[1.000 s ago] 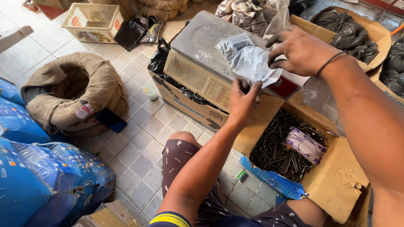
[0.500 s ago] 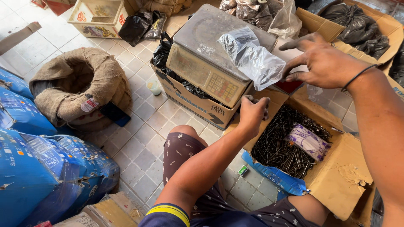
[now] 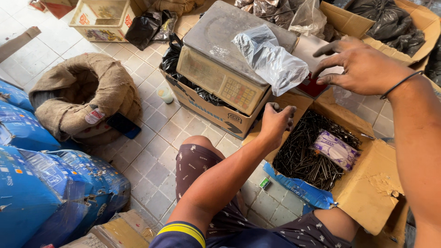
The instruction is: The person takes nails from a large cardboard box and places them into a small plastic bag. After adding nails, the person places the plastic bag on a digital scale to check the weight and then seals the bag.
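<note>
The plastic bag (image 3: 271, 59) lies on the scale (image 3: 229, 50), long axis pointing lower right. Left hand (image 3: 275, 121) is fisted around nails (image 3: 312, 156); right hand (image 3: 363, 66) hovers half open, holding nothing.

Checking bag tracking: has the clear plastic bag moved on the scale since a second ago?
Cannot tell. The bag lies on the scale's right end, as before; the camera shifted. The right hand, which gripped it earlier, is now open beside it.

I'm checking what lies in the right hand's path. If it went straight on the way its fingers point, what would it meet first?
The right hand points its fingers left, toward the clear plastic bag lying on the weighing scale. It would probably meet the bag first, though depth is hard to judge.
</note>
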